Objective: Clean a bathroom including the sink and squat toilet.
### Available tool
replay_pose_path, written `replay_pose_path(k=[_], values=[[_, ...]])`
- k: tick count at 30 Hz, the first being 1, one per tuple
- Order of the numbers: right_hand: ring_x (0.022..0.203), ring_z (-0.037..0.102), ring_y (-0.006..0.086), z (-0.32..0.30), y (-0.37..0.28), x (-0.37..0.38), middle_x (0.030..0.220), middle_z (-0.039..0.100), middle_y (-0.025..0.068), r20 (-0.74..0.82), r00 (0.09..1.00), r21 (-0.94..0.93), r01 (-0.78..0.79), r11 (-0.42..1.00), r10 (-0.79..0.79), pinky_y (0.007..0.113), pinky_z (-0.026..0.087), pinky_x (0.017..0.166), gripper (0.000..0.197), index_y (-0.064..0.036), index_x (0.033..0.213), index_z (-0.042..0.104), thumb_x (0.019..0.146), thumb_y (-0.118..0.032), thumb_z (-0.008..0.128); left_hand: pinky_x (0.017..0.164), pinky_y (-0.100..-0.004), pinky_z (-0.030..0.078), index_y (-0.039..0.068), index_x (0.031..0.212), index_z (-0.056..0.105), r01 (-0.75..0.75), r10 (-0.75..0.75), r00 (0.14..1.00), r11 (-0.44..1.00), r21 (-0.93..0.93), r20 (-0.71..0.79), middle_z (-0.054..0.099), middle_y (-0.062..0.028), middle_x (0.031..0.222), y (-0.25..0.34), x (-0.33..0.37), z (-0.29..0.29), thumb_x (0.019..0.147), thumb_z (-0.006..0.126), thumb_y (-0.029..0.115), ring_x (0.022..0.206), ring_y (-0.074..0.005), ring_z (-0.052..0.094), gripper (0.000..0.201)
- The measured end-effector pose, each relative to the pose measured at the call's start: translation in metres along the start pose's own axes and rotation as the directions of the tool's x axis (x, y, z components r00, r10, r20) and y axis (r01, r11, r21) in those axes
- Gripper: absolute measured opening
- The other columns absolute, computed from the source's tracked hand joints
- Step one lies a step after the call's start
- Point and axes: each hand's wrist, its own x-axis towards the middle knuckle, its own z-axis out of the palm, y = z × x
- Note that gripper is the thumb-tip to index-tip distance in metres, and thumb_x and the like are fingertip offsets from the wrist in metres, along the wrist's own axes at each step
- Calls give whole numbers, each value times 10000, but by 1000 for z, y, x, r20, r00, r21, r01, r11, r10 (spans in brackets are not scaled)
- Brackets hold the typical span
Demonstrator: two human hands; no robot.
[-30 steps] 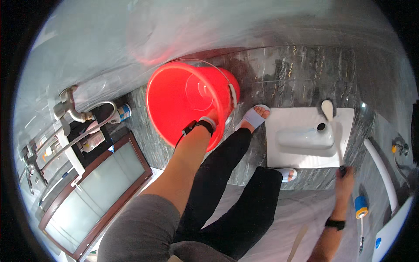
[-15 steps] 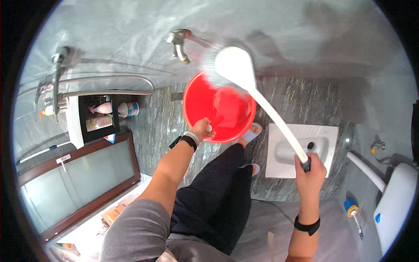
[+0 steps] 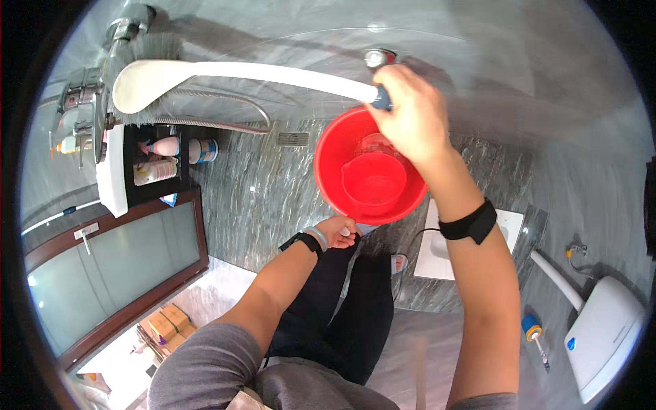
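My right hand [image 3: 413, 113] is closed round the dark grip end of a long-handled white scrub brush [image 3: 273, 73]. Its pale bristles [image 3: 147, 51] are up against the grey wall at the left, by the shower fittings [image 3: 82, 96]. Low in the middle, my left hand [image 3: 338, 232] is closed at the near rim of a red bucket [image 3: 328, 150]. A red dipper [image 3: 374, 181] sits within the bucket, and its handle runs to my left fingers. A small white bit shows between those fingers. My right hand and forearm cover the bucket's far right rim.
A metal tap [image 3: 377, 58] juts from the wall behind the bucket. A squat toilet [image 3: 434, 256] is set in the floor at the right. The cabinet [image 3: 113, 171] with bottles and a shower hose [image 3: 239, 102] are at the left, above a glazed door [image 3: 123, 266]. A white cistern [image 3: 605, 335] hangs far right.
My right hand has gone up and forward, swinging the brush head from above the bucket to the left wall. My left hand and the dipper have shifted slightly right and nearer me.
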Motion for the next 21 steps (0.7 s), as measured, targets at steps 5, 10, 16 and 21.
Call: replay_pose_path(k=[5, 10, 16, 21], values=[[773, 614, 324, 6, 17, 9, 824, 610, 97, 47, 999, 28, 23, 999, -24, 411, 493, 649, 239, -80, 875, 568, 678, -74, 703, 609, -343, 516, 82, 841, 595, -62, 68, 993, 996, -63, 95, 581, -72, 781, -4, -9, -30, 731, 605, 121, 643, -206, 603, 118], [796, 613, 323, -8, 16, 14, 860, 607, 94, 164, 985, -31, 54, 998, -49, 404, 496, 668, 240, -81, 908, 563, 702, -79, 685, 428, -269, 440, 63, 856, 601, -144, 149, 988, 983, 115, -38, 541, -41, 681, 9, -21, -44, 769, 647, 187, 503, -155, 542, 159], [799, 617, 322, -14, 22, 15, 818, 615, 102, 151, 981, -132, 140, 981, -120, 418, 498, 675, 269, -91, 934, 548, 707, -100, 693, 386, -252, 411, 88, 871, 569, -104, 206, 942, 928, 357, -263, 529, -27, 593, 29, -53, -60, 906, 472, 584, 413, -129, 492, 507], [781, 626, 324, -21, 32, 21, 776, 626, 113, 152, 985, -175, 104, 979, -77, 438, 491, 649, 240, -96, 913, 554, 724, -126, 699, 490, -281, 488, 54, 978, 575, -199, 241, 961, 943, 266, -137, 623, -77, 699, 37, -68, -72, 948, 462, 463, 541, -157, 596, 425]])
